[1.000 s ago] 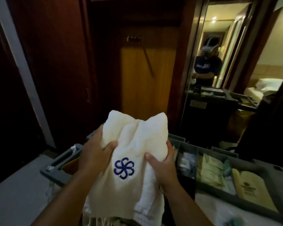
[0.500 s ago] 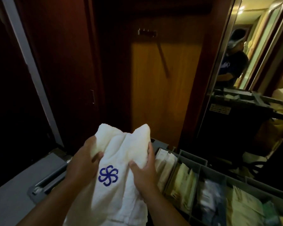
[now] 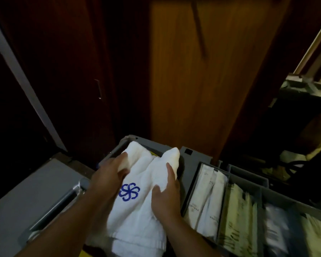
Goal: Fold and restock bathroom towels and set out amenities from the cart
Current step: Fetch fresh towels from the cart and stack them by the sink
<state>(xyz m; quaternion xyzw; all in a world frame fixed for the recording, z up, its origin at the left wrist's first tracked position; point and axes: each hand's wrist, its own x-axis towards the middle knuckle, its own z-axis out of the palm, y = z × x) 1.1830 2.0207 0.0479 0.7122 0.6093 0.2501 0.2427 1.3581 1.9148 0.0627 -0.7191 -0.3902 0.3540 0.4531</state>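
Head view has the white towel [image 3: 146, 184] held up over the end bin of the grey cart [image 3: 195, 154], beside the amenity packets [image 3: 208, 197]. Its upper left fold is pinched by the left hand [image 3: 107, 182]; the right hand [image 3: 165, 199] grips the right fold. It looks soft, light and limp, so I would hold it at the two top corners. Compared with half a second before, it sits lower, nearer the cart
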